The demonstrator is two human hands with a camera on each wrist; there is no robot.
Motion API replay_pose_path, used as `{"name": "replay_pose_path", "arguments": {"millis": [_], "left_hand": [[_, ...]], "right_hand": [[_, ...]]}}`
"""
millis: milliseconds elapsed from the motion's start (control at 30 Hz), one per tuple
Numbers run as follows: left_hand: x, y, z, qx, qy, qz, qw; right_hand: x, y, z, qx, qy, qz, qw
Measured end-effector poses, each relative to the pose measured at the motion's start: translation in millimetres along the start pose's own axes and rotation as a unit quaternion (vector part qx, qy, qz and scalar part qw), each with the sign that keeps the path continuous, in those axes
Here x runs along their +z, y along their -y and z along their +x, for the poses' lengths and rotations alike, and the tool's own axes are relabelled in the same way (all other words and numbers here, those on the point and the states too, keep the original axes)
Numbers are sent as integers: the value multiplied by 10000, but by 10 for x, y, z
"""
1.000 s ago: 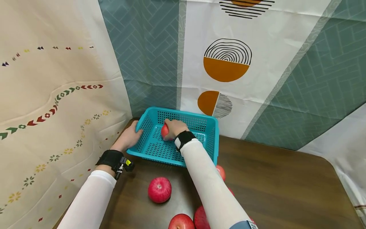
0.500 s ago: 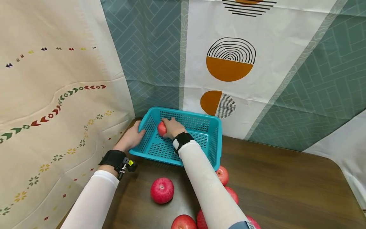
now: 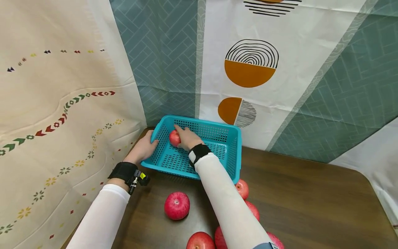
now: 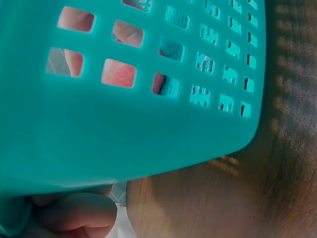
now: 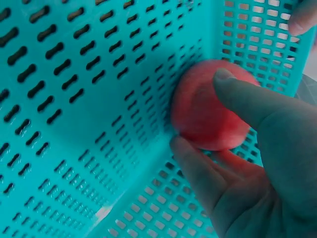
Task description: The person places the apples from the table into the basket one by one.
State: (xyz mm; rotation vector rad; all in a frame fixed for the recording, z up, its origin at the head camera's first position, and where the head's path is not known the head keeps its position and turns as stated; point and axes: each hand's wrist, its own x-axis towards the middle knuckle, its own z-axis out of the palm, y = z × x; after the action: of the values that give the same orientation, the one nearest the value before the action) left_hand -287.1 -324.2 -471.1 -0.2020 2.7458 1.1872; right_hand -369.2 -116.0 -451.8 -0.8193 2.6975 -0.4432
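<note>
A teal plastic basket (image 3: 183,174) with perforated walls stands on the table. My left hand (image 3: 144,148) grips its left rim, with the thumb inside and curled fingers outside, partly visible in the left wrist view. Inside, near the left end, a red apple (image 3: 174,138) sits close to the wall. My right hand (image 3: 187,137) reaches over it; in the right wrist view the thumb lies on one side of the apple (image 5: 213,109) and the fingers on the other. Another apple (image 3: 177,205) rests on the table in front of the basket.
Several apples lie at the front, including one apple (image 3: 200,241) near the bottom edge and one apple (image 3: 242,188) by the basket's right corner, partly behind my right sleeve (image 3: 228,200). Patterned cloth (image 3: 168,69) hangs behind and to the left of the wooden table (image 3: 298,197).
My right hand has carried the apple left and back inside the basket, to its left end. The left hand keeps its grip on the rim. The head view has shifted slightly.
</note>
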Motion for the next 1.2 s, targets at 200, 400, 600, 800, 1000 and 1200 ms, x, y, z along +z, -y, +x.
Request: {"name": "replay_pose_path", "arguments": {"millis": [200,400,600,800,1000,1200], "left_hand": [[-45,-37,-18,86,-90,31,9999],[-22,-62,0,138,23,19,9999],[-9,-24,53,234,49,35,9997],[-28,14,68,176,135,86,9997],[-47,22,53,145,160,167,9996],[-14,-32,4,151,183,230,9995]], "right_hand": [[-100,-44,-12,-149,-25,55,9999],[-264,-124,-189,-155,43,-26,9999],[-423,-232,-453,-428,16,-134,9990],[-503,-368,-683,-701,65,-435,9966],[-601,-500,-915,-858,72,-427,9954],[-703,-662,-1151,-1053,-107,-285,9940]]}}
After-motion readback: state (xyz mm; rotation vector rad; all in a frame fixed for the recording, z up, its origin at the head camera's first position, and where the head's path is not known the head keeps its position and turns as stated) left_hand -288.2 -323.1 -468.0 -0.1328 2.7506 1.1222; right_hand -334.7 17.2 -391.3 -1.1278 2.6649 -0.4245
